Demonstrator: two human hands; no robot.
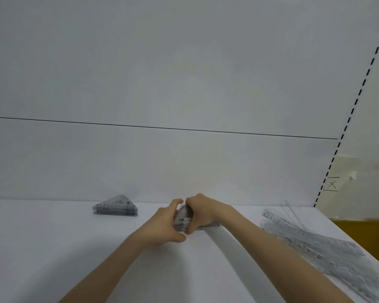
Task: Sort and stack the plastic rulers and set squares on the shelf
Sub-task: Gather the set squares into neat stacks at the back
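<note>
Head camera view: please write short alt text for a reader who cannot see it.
Both hands, left hand and right hand, grip a small stack of clear set squares on a white shelf. A finished triangular stack lies to the left; loose rulers lie at right.

Two bare forearms, sleeveless, no rings or watch, left hand (165, 224), right hand (202, 212).
</note>
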